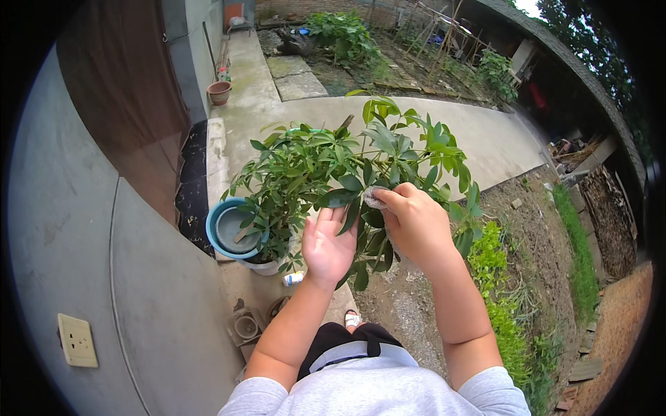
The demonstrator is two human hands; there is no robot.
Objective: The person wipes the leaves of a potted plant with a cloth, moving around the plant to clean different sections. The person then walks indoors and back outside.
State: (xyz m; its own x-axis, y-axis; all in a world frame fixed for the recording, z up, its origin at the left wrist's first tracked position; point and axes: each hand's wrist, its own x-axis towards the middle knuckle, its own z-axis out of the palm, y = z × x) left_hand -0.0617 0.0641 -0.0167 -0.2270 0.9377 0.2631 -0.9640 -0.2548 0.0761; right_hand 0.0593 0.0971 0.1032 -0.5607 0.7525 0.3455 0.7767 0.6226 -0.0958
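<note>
In front of me stands a potted umbrella plant (schefflera) [312, 156] with glossy, finger-like leaves. My left hand [329, 247] is palm up under a leaf cluster, its fingertips partly hidden behind a broad dark leaf [337, 198]. That palm is bare and the thumb stands apart. Pinched in my right hand [419, 221] is a crumpled grey cloth [373, 198], pressed close against the leaves just right of the left fingers. More of the cloth seems to hang below the right hand, mostly hidden.
A blue basin [212, 236] of greyish liquid stands left of the plant, by a white pot [268, 268]. A small white bottle [293, 278] lies nearby. A wall with a socket [78, 340] borders the left; garden soil [541, 223] lies right. A terracotta pot [219, 93] stands farther back.
</note>
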